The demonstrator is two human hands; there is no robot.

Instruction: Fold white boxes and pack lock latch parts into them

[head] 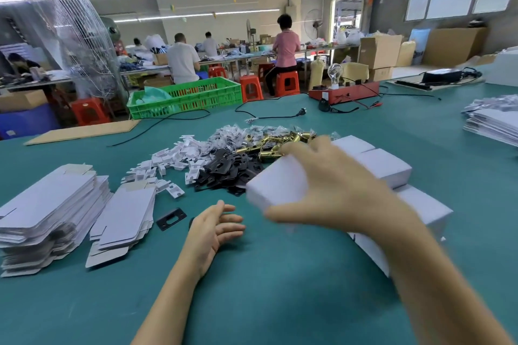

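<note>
Head view: white box (276, 185) long axis left-right

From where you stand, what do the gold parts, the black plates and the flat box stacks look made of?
Gold parts: likely brass-plated metal, shiny with glints. Black plates: probably matte-coated stamped metal, thin with cut-out holes. Flat box stacks: white paperboard, thin layered sheets with die-cut tabs.

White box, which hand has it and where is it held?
Right hand holds the folded white box from above, across its top; left hand holds nothing.
</note>
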